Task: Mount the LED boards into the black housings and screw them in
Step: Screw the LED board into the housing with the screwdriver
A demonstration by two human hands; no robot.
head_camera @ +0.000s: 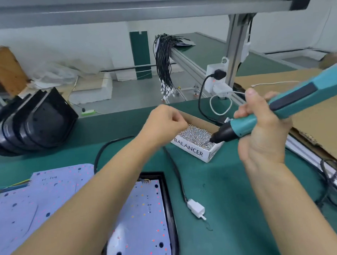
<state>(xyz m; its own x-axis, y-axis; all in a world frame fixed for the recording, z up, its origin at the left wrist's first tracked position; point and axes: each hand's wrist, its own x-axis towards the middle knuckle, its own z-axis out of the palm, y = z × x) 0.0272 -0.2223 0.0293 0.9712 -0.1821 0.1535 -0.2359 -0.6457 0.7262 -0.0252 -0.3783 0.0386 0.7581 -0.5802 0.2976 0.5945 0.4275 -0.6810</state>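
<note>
Over screw box (195,143): both hands, screwdriver (276,112).

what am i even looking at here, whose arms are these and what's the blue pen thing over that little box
There is one picture, taken by a camera worn on a person's head, looking down at their own two bare arms over a green workbench. No machine is doing the work.

The right hand holds a teal electric screwdriver, its black tip dipped into a small cardboard box full of tiny silver screws. The left hand hovers at the box's edge, fingers curled as if pinching a screw; I cannot see one.

Near the bottom, a pale LED board sits inside a black housing. More boards lie to the left, and empty black housings are stacked behind them. A white plug on a black cable lies nearby.
</note>
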